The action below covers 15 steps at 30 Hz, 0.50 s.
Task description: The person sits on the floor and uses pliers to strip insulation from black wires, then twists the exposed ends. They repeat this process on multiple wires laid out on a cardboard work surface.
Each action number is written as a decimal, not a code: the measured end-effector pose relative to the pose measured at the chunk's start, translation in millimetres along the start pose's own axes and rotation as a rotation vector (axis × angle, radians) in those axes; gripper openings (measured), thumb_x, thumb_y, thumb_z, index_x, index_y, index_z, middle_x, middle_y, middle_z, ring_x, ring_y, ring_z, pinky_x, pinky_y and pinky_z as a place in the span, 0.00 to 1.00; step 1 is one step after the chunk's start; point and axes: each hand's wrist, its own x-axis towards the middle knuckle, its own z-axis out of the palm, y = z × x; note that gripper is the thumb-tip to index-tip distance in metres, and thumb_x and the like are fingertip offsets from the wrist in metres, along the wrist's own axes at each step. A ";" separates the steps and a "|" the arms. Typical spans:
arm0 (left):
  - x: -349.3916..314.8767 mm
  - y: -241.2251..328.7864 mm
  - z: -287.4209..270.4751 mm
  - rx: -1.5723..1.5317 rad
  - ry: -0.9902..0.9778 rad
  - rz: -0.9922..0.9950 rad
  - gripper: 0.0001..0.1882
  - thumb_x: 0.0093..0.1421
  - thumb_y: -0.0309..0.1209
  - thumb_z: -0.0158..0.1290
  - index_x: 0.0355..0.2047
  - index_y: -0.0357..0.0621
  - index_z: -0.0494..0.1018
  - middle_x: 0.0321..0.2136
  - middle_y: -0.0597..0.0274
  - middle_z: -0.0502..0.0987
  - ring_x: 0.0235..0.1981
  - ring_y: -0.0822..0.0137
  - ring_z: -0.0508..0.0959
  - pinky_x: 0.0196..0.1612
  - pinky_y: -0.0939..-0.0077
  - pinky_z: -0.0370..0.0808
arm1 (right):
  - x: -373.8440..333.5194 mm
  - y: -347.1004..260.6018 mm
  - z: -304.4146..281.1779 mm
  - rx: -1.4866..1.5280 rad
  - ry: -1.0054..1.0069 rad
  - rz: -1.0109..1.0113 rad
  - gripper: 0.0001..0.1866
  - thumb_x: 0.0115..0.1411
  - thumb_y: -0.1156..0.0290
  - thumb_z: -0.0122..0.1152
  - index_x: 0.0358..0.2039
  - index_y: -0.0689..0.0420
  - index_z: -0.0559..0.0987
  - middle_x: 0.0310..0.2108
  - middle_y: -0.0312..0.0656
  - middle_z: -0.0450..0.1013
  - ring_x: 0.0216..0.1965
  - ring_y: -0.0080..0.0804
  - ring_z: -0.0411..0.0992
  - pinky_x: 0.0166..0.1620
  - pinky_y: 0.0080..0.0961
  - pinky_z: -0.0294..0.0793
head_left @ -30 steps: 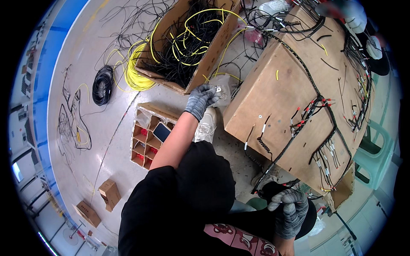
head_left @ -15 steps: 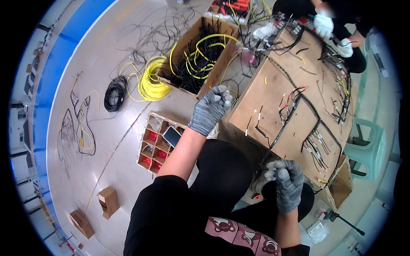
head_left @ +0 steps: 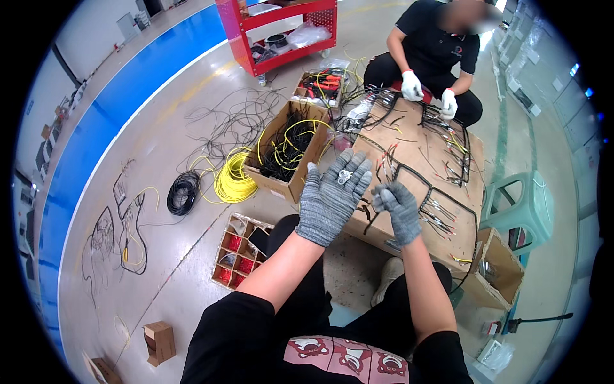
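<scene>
My left hand (head_left: pixel 334 198), in a grey knit glove, is held palm up with its fingers stretched out. Several small shiny metal pieces (head_left: pixel 345 176) lie loose on those fingers; they look like cable lugs. Close on the right is my right hand (head_left: pixel 398 211), gloved the same way, its fingertips bent together as in a pinch. What it holds, if anything, is too small to make out. Behind both hands, a black wire harness (head_left: pixel 427 184) with labelled branch ends lies along the brown board (head_left: pixel 377 221).
Across the board sits a co-worker, white-gloved hands (head_left: pixel 412 86) near the harness. A cardboard box of black and yellow cable (head_left: pixel 309 168) stands to the left, beside a yellow cable coil (head_left: pixel 231 181). Nearer is a divided box (head_left: pixel 220 272) with red parts. A green stool (head_left: pixel 531 205) stands right.
My right hand has come up and left, close to my left hand. The left hand has opened flat, showing the metal pieces. The view has tilted up, bringing the co-worker and a red cart into sight.
</scene>
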 end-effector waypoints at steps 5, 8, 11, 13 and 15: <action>9.4 -13.1 -16.2 0.017 0.058 -0.064 0.31 0.65 0.47 0.31 0.58 0.32 0.53 0.59 0.44 0.55 0.62 0.51 0.54 0.64 0.59 0.51 | 3.4 4.6 -14.4 -0.044 0.067 -0.031 0.08 0.60 0.72 0.52 0.36 0.62 0.76 0.25 0.36 0.72 0.23 0.18 0.68 0.27 0.15 0.69; 16.9 -16.0 -56.5 0.390 0.167 -0.033 0.26 0.63 0.38 0.41 0.56 0.33 0.56 0.57 0.46 0.60 0.59 0.52 0.59 0.62 0.60 0.57 | -4.4 0.8 -12.3 -0.125 0.048 -0.023 0.07 0.58 0.72 0.55 0.35 0.61 0.76 0.25 0.35 0.72 0.21 0.17 0.67 0.26 0.15 0.68; 16.0 -22.3 -72.5 0.531 0.173 -0.019 0.23 0.61 0.27 0.45 0.55 0.35 0.58 0.55 0.45 0.62 0.56 0.50 0.64 0.59 0.60 0.64 | -5.5 5.1 -10.5 -0.095 0.043 0.006 0.07 0.57 0.72 0.56 0.34 0.61 0.76 0.26 0.36 0.72 0.24 0.19 0.68 0.29 0.16 0.69; 18.5 -26.9 -77.5 0.548 0.207 -0.006 0.21 0.61 0.26 0.45 0.54 0.34 0.58 0.53 0.43 0.64 0.53 0.50 0.68 0.56 0.62 0.68 | -7.1 0.8 -10.6 -0.127 0.006 0.053 0.06 0.57 0.72 0.57 0.34 0.61 0.75 0.27 0.36 0.73 0.26 0.20 0.69 0.31 0.17 0.70; 23.0 -30.0 -82.6 0.644 0.217 0.020 0.21 0.62 0.28 0.45 0.54 0.34 0.59 0.50 0.44 0.67 0.50 0.51 0.70 0.54 0.63 0.70 | -3.4 5.8 -14.7 -0.221 0.005 0.000 0.06 0.56 0.73 0.57 0.34 0.61 0.75 0.27 0.36 0.73 0.28 0.20 0.70 0.33 0.18 0.71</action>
